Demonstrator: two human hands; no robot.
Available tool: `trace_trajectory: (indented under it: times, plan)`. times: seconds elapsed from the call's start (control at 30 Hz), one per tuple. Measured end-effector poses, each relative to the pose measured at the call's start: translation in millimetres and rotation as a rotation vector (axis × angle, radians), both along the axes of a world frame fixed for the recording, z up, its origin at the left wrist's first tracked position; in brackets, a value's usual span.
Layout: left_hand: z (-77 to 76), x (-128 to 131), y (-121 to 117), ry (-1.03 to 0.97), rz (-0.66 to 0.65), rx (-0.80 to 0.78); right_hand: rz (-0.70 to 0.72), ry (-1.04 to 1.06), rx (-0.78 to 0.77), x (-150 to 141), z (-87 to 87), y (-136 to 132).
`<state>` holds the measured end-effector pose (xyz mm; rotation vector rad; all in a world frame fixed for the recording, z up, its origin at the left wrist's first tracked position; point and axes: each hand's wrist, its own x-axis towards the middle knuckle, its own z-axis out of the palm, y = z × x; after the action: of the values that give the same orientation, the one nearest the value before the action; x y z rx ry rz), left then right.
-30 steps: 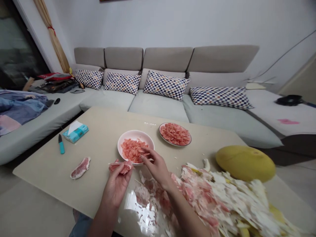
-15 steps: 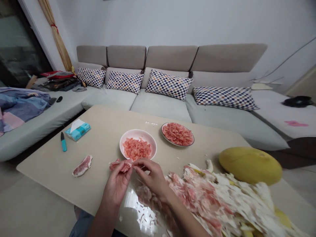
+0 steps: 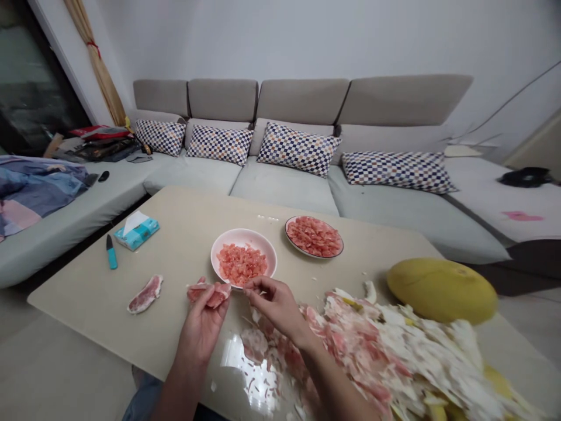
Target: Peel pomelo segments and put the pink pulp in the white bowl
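My left hand (image 3: 204, 321) is closed on a pomelo segment (image 3: 219, 294), pink flesh with pale membrane, just in front of the white bowl (image 3: 269, 248). Fingers pinched together, my right hand (image 3: 276, 307) hovers at the bowl's near rim; whatever sits between its fingertips is too small to make out. Loose pink pomelo flesh (image 3: 242, 263) fills the bottom of that bowl. Behind it to the right, a dark-rimmed plate (image 3: 298, 252) carries a heap of the same flesh. Another unpeeled segment (image 3: 145, 294) lies on the table to the left.
A pile of peel and membranes (image 3: 394, 345) covers the table's right side, beside a whole pomelo (image 3: 442, 290). Seeds (image 3: 256, 386) are scattered near my right forearm. At the left lie a knife (image 3: 111, 254) with a turquoise handle and a tissue pack (image 3: 137, 232). A sofa (image 3: 280, 187) stands behind.
My right hand came from over the bowl to the segment in my left hand, then drew slightly away to the right. My left hand shifted a little left, still holding the segment.
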<state>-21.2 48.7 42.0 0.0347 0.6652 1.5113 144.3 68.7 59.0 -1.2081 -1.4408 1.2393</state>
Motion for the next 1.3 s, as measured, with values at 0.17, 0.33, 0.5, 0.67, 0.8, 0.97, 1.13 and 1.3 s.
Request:
trace_trajectory:
  times: [0.17,0.33,0.5,0.67,0.8,0.97,1.13,1.3]
  plan:
    - [6.3,2,-6,0.169,-0.137,0.012,0.106,0.183,-0.139,4,1.0,1]
    - [5.6,12,-15,0.468,-0.409,0.096,0.125,0.257,-0.161,1,3.8,-2]
    - [2.6,15,-17,0.716,-0.398,0.086,0.125,0.285,-0.198,-2,3.7,-2]
    - [2.3,15,-17,0.696,-0.343,0.074,0.184,0.336,-0.279,-1,0.8,-1]
    - [4.0,15,-15,0.412,-0.342,0.063,0.173,0.281,-0.229,4,-3.8,2]
    - [3.4,12,-11,0.082,-0.317,-0.026,-0.163,-0.113,0.214,12,-12.3,10]
    - [5.3,11,-9,-0.017,-0.292,-0.033,0.028,-0.334,0.3,11,2.1,-4]
    - [8.7,13,-7,-0.035,-0.284,-0.006,0.173,-0.455,0.238,-2,15.1,-21]
